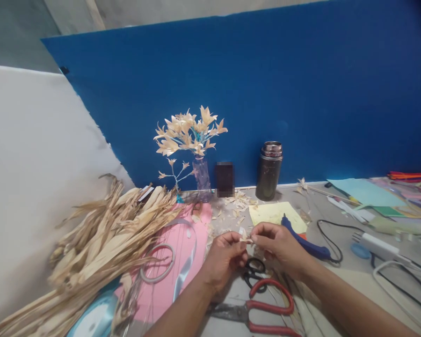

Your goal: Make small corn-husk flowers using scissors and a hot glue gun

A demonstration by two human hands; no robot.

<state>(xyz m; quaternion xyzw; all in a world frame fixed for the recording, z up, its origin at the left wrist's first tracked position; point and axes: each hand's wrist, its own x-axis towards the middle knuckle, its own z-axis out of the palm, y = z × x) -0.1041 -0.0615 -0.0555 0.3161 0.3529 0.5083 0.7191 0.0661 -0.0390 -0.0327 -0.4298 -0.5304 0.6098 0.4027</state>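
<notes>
Between my two hands is a small pale husk flower [244,235], its petals pointing up. My left hand [227,255] pinches it from the left, with thumb and fingertips closed. From the other side my right hand [275,243] pinches at the flower's right edge. Just below the hands lie black-handled scissors [255,267], partly hidden, and red-handled shears [252,309]. A blue glue gun [305,241] rests on the table beyond my right wrist, partly over a yellow paper sheet [272,213].
Dried corn husks [122,229] heap at left, beside a pink sheet [196,234] and a ring of tape [157,263]. Husk flowers [189,128] stand in a clear bottle [201,178]. A dark flask [268,173] stands at the back. A white power strip [377,245] and cords lie right.
</notes>
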